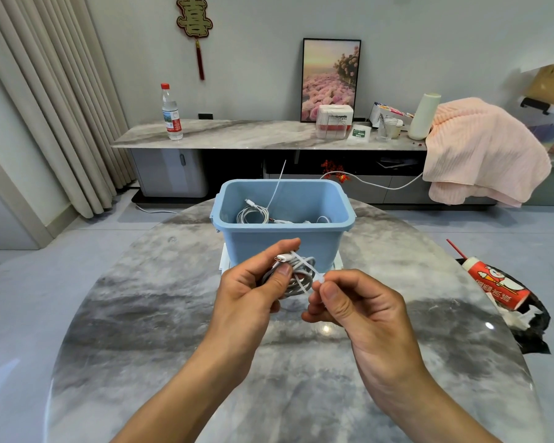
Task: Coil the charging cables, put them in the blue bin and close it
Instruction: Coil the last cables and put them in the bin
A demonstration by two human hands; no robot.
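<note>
Left hand [253,284] pinches the coiled cable [296,276], right hand [349,302] grips the tie [303,266]: cinch snug, keeping loops stacked.

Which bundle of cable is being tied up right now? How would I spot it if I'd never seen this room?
Start at the round marble table and find the blue bin on it. Just in front of the bin, the left hand grips a coiled white cable, while the right hand pinches a white tie wrapped across it. Unlike the cables in the bin, it is held in the air.
</note>
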